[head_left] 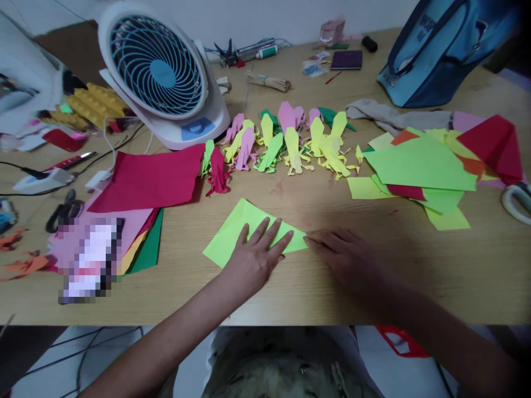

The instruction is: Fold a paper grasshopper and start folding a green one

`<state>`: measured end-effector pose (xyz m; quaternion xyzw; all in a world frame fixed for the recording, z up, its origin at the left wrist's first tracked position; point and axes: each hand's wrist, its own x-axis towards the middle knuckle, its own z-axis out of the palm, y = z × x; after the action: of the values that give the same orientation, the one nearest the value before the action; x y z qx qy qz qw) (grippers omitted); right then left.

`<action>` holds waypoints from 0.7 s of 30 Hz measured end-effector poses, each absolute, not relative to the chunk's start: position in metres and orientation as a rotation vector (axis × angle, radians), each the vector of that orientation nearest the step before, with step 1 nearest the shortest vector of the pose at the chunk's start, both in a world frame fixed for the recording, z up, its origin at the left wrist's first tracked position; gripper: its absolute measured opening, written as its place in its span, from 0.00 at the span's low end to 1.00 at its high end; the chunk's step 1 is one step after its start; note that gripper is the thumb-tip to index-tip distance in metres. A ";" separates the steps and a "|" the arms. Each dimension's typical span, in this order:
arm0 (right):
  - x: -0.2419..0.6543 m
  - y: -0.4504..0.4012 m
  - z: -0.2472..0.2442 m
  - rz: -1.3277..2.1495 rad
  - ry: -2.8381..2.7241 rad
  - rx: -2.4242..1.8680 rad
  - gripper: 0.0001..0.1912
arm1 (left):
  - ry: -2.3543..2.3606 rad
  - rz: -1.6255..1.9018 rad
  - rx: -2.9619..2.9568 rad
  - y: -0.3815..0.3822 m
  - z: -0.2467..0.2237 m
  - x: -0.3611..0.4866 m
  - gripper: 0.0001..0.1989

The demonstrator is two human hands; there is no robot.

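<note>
A folded sheet of bright green paper (232, 232) lies on the table in front of me, its narrow tip to the right. My left hand (257, 249) rests flat on it with the fingers spread. At the tip, my right hand (336, 246) has its fingers pressed together, touching or pinching the paper's point. Behind the sheet stands a row of small cut-paper figures with fringed ends, among them a yellow figure (292, 149), a pink figure (245, 146) and a red figure (218, 171).
A white fan (161, 72) stands at the back left. Red paper (153, 177) and other coloured sheets lie left, near scissors (64, 213) and a blurred-out phone-like object (91, 260). To the right are a pile of green paper (418, 160), a tape roll (518, 202) and a blue bag (431, 55).
</note>
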<state>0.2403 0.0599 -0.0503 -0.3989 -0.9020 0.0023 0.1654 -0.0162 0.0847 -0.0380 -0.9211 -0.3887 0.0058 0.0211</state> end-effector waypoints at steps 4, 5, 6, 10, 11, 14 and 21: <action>0.240 0.061 -0.051 0.000 -2.548 -1.117 0.21 | -1.192 0.033 -2.852 0.086 -0.036 -0.017 0.25; 0.240 0.061 -0.051 -0.002 -2.548 -1.120 0.21 | -1.187 0.043 -2.855 0.087 -0.035 -0.018 0.25; 0.240 0.060 -0.051 -0.005 -2.549 -1.123 0.21 | -1.183 0.055 -2.857 0.087 -0.035 -0.018 0.25; 0.239 0.060 -0.051 0.004 -2.545 -1.137 0.22 | -1.191 0.108 -2.860 0.089 -0.031 -0.018 0.26; 0.239 0.060 -0.051 0.011 -2.544 -1.136 0.22 | -1.197 0.118 -2.862 0.089 -0.029 -0.017 0.27; 0.239 0.061 -0.051 0.049 -2.549 -1.117 0.24 | -1.221 0.137 -2.872 0.091 -0.025 -0.017 0.27; 0.240 0.061 -0.051 0.068 -2.578 -1.117 0.28 | -1.217 0.087 -2.912 0.093 -0.023 -0.019 0.29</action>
<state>0.2399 0.0612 -0.0514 -0.3920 -0.9048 0.0238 0.1648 -0.0185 0.0934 -0.0226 -0.9223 -0.3853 0.0276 -0.0077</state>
